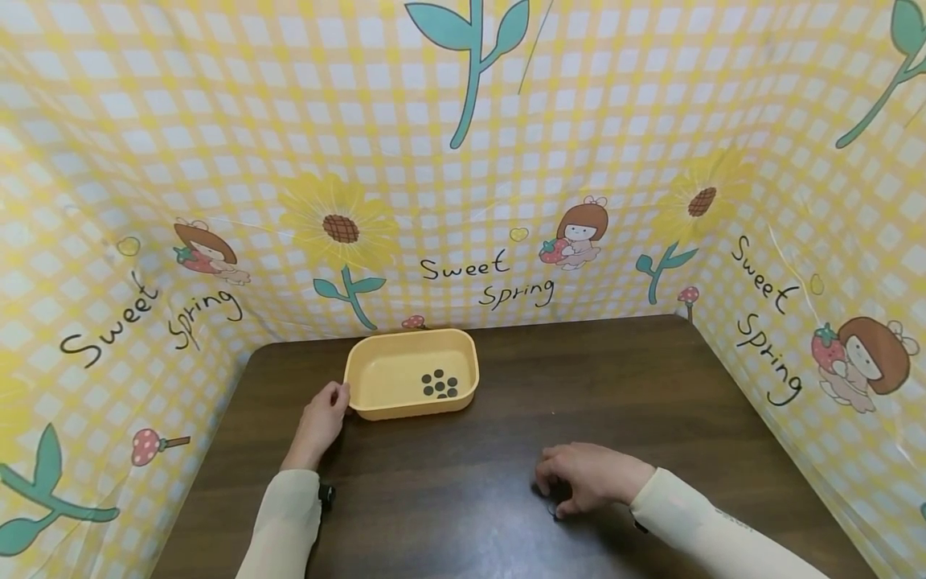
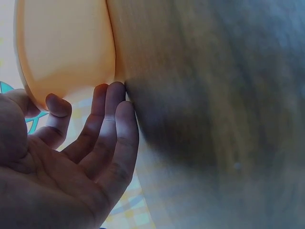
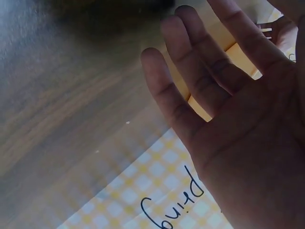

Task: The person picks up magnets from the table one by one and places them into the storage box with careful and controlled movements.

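A yellow plastic basin (image 1: 387, 411) stands near the table's back edge. Several small dark round discs (image 1: 438, 375) lie on its floor towards the right. My left hand (image 1: 323, 420) is at its left end, and the left wrist view has the thumb and index finger pinching the rim (image 2: 33, 98) while the other fingers extend along the outside. Low over the table at the front right is my right hand (image 1: 589, 476), its fingers bent downward. A small round disc (image 1: 552, 510) shows at the thumb tip; whether it is pinched is unclear.
The dark wooden table (image 1: 448, 474) has rounded back corners. A yellow-checked cloth (image 1: 448, 185) printed with flowers and lettering encloses its back and both sides. It stands close behind the basin.
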Available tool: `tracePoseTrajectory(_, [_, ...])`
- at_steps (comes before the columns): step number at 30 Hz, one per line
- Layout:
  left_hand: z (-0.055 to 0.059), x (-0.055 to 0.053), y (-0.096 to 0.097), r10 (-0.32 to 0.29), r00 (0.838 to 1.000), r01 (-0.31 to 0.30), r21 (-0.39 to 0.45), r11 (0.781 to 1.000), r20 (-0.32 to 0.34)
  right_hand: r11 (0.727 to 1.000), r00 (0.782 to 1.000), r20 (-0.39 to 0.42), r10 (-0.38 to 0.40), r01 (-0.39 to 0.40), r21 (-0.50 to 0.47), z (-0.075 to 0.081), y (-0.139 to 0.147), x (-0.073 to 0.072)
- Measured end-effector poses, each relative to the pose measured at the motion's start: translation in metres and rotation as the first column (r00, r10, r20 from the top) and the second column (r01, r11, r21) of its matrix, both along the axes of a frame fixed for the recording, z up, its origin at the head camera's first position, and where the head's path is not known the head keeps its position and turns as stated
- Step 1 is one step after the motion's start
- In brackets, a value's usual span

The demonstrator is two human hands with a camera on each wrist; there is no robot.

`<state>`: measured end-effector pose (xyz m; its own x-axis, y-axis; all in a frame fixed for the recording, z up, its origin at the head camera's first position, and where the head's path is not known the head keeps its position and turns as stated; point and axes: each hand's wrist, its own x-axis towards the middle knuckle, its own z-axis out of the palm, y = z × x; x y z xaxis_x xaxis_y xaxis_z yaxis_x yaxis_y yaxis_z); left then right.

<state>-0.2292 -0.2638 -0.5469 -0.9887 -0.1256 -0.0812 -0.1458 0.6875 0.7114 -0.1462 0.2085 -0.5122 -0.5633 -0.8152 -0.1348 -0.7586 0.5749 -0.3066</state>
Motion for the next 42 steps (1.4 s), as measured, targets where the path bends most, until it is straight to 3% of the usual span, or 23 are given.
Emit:
tracePoseTrajectory(7, [0.000, 0.000, 0.000, -0.006, 1.000, 0.006, 0.002, 1.000, 0.001, 1.000, 1.000, -0.004, 0.011, -0.011, 0.006, -0.006, 0.000, 0.001])
tracePoseTrajectory(24, [0.002, 0.001, 0.000, -0.001, 1.000, 0.001, 0.003, 1.000, -0.014, 1.000, 1.000, 0.002, 0.003, -0.003, 0.026, -0.005, -0.005, 0.001])
tracePoseTrajectory(33, [0.004, 0.002, 0.000, -0.003, 1.000, 0.003, 0.008, 1.000, 0.014, 1.000, 1.000, -0.009, 0.004, -0.004, 0.003, -0.007, -0.010, -0.001])
tracePoseTrajectory(42, [0.005, 0.004, 0.000, -0.016, 1.000, 0.016, 0.012, 1.000, 0.009, 0.994, 0.992, 0.120, 0.033, -0.020, -0.106, -0.011, -0.011, -0.002])
